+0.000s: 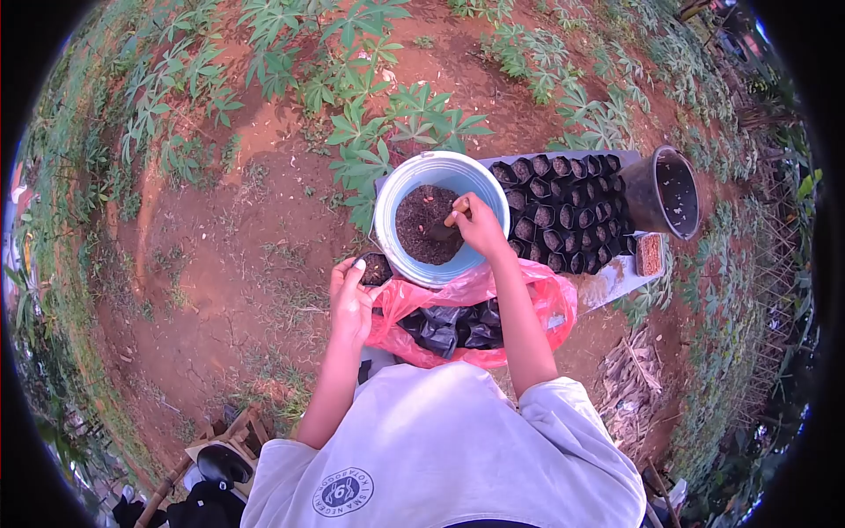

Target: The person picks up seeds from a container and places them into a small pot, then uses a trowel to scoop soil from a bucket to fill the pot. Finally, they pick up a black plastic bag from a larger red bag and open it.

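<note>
Glossy plastic bucket (400, 189) holds crumbly matt soil (418, 220); shiny pink plastic bag (537, 299).

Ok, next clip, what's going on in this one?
A person sits outdoors on red earth among green plants. The right hand is inside a light blue bucket of dark soil, gripping a small scoop. The left hand holds a small black grow bag, already partly filled with soil, beside the bucket. In the lap lies a pink plastic bag with empty black bags in it. Behind the bucket, filled grow bags stand in rows, next to a black pot.
</note>
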Demonstrator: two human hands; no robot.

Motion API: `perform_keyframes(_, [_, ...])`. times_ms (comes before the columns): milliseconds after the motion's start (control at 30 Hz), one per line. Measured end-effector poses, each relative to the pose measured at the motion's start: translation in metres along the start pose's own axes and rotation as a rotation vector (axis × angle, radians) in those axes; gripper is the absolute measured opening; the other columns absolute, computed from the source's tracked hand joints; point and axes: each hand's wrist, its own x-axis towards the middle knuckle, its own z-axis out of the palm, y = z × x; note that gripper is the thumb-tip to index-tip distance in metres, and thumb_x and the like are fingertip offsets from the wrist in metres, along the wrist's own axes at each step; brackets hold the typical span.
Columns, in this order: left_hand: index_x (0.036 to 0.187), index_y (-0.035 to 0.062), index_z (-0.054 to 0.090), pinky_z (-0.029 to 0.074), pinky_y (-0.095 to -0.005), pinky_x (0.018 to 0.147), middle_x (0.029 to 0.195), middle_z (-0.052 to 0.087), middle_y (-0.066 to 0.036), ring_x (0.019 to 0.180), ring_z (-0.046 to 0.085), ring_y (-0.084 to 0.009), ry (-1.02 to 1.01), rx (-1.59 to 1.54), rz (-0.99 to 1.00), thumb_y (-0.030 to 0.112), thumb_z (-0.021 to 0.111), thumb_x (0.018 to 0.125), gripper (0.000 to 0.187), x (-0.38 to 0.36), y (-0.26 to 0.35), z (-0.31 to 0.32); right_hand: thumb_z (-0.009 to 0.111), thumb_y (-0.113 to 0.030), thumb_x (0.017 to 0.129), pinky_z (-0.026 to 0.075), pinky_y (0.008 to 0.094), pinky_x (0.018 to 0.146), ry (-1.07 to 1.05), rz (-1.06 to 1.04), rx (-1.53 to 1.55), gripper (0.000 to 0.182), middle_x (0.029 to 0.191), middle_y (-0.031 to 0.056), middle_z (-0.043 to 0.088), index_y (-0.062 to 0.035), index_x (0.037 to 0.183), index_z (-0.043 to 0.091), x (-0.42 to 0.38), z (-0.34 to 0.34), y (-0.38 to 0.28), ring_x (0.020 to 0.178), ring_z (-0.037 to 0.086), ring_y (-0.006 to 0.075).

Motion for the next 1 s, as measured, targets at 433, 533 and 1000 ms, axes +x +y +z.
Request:
perform_keyframes(433, [0.112, 0.0079, 0.047, 0.057, -0.0462, 0.085, 0.106, 0.064, -0.009, 0.095, 0.066, -0.0205, 0.011, -0.01, -0.002, 0.018, 0.056, 0.096, 0.022, 0.0, -0.001, 0.0, 0.058, -0.006, 0.089, 0.051, 0.0343, 0.076, -0.005, 0.058, -0.022, 0.014, 0.093, 0.0116, 0.064, -0.0002, 0.101, 0.054, 0.024, 0.008, 0.044, 0.084, 0.064, 0.0216])
perform_keyframes(533, [0.112, 0.0081, 0.047, 0.056, -0.0467, 0.086, 0.106, 0.064, -0.009, 0.096, 0.066, -0.0205, 0.002, -0.004, -0.001, 0.019, 0.056, 0.095, 0.022, 0.0, -0.001, 0.002, 0.058, -0.007, 0.09, 0.053, 0.0318, 0.07, -0.016, 0.084, 0.085, 0.012, 0.089, 0.0101, 0.062, 0.0004, 0.099, 0.054, 0.026, 0.008, 0.047, 0.077, 0.065, 0.0186])
perform_keyframes(1000, [0.11, 0.0088, 0.047, 0.053, -0.0489, 0.091, 0.106, 0.064, -0.009, 0.096, 0.066, -0.0214, -0.01, 0.0, 0.025, 0.022, 0.055, 0.096, 0.02, -0.004, -0.004, 0.008, 0.054, -0.016, 0.095, 0.056, 0.0291, 0.065, -0.153, 0.329, 0.373, 0.016, 0.089, 0.007, 0.062, -0.0026, 0.103, 0.055, 0.029, 0.002, 0.047, 0.073, 0.065, 0.0151])
